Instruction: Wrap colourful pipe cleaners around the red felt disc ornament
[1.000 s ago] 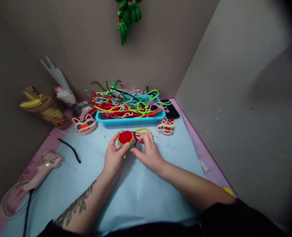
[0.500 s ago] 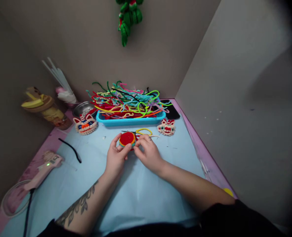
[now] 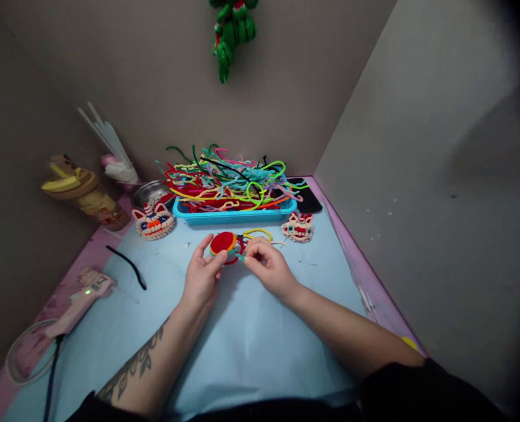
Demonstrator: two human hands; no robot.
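Note:
My left hand [image 3: 204, 268] grips a round red disc [image 3: 223, 242] with an orange and teal edge, thumb on the near side and fingers behind. A short teal pipe cleaner [image 3: 239, 256] sticks out from the disc's right side. Its free end is pinched between thumb and forefinger of my right hand [image 3: 266, 264]. Just behind the hands lie scissors with yellow handles [image 3: 260, 233], their blades partly hidden by the disc. A cream lion-head piece [image 3: 154, 221] stands to the left, and a smaller lion-head piece [image 3: 298, 227] to the right.
A blue tray [image 3: 237, 217] heaped with coloured pipe cleaners stands at the back, beside a metal bowl [image 3: 148, 193] and a black phone [image 3: 309, 199]. On the left lie a pink glue gun [image 3: 81, 302] with its cord, a black pipe cleaner [image 3: 128, 266] and a lidded cup [image 3: 84, 193].
My right hand has drawn slightly right, away from the disc, and a length of teal pipe cleaner now shows between the hands. The disc has shifted a little left and tilted.

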